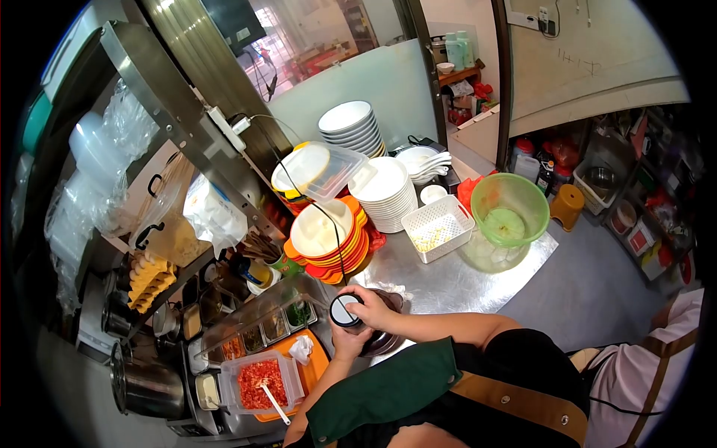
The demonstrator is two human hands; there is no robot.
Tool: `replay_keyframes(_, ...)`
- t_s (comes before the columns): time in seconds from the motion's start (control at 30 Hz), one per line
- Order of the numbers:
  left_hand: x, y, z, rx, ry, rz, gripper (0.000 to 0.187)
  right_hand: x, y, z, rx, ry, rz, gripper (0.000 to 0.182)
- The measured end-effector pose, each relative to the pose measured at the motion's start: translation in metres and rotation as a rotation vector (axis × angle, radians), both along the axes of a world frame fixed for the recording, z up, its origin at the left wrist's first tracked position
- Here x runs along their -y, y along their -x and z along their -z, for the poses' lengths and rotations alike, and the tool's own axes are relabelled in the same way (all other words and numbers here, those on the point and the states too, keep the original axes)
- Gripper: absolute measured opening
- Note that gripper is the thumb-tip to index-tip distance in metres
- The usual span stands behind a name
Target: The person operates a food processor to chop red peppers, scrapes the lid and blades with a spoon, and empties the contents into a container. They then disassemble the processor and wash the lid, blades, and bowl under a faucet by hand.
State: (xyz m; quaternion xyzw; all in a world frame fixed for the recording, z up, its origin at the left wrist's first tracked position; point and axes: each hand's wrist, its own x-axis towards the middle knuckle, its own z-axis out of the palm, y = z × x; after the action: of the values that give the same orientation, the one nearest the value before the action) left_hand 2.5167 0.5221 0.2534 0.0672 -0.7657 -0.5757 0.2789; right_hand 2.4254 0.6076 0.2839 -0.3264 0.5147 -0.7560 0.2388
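Both my hands are wrapped round a dark appliance with a round, light-topped head [346, 309], from which a black cord runs upward. My right hand [376, 309] grips its upper side, fingers curled over the edge. Lower down, my left hand [349, 340] holds it from the near side. Beneath and beside my hands shows a dark brownish container [385, 342] on the steel counter [441, 293]; its contents are hidden. A crumpled white tissue or film [388, 287] lies just beyond.
Stacked orange plates [325, 231], white plates [385, 190], a white basket [441, 228] and a green bowl [510, 211] stand beyond my hands. A tub of chopped red food [261, 382] sits at lower left. Another person's sleeve [635, 373] is at right.
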Motion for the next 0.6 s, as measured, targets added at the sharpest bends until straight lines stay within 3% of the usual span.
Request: replay_keyframes(0.6,0.0003,0.0020,0.0061,-0.018,-0.010,0.009,0.080,0.0017,-0.0001,0.0053,-0.059,0.007,0.051,0.029)
